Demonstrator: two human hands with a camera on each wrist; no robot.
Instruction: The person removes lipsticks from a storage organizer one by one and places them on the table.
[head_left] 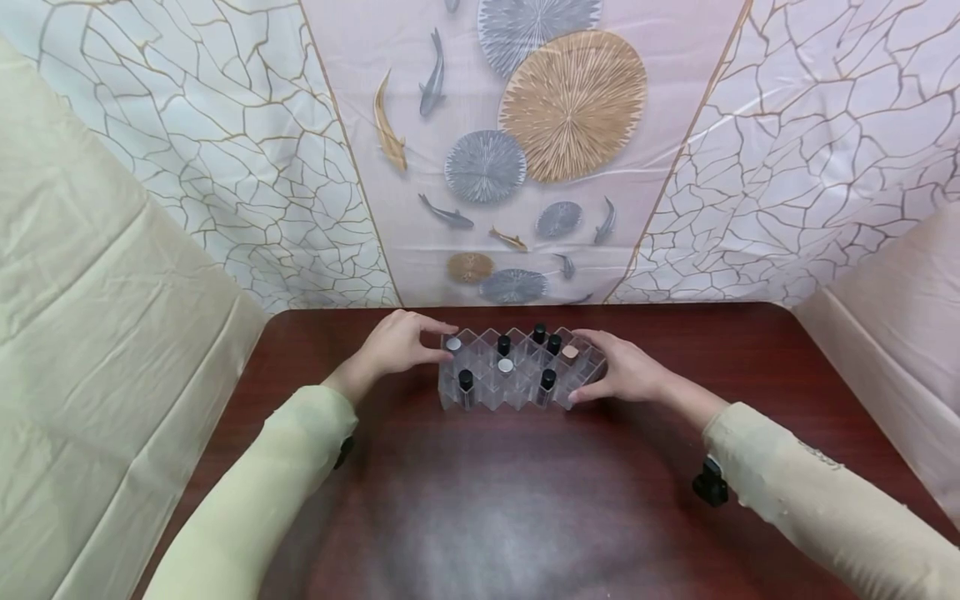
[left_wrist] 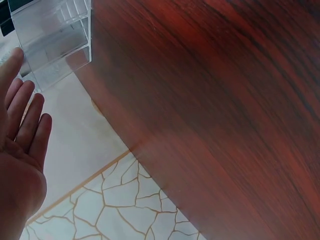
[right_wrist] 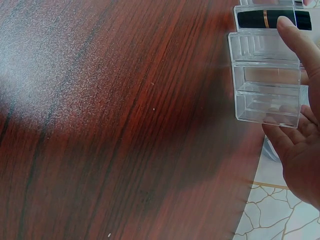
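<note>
A clear acrylic lipstick organizer [head_left: 491,397] with zigzag rows of slots sits toward the back of the table. Several black-capped lipstick tubes [head_left: 466,381], two white-topped ones [head_left: 506,365] and a rose-gold one [head_left: 570,353] stand in its slots. At the left end, my left hand [head_left: 397,342] touches the organizer with thumb and fingertips, the fingers nearly straight in the left wrist view. My right hand [head_left: 630,371] grips the right end, thumb on the front and fingers round the far side. A black tube with a gold band [right_wrist: 266,19] lies near the right thumb.
The dark red wood table [head_left: 480,500] stretches from the organizer toward me. Behind its back edge hangs a patterned cloth [head_left: 420,208], with plain cream cloth [head_left: 112,333] at the left. Small black devices [head_left: 710,482] are strapped at the wrists.
</note>
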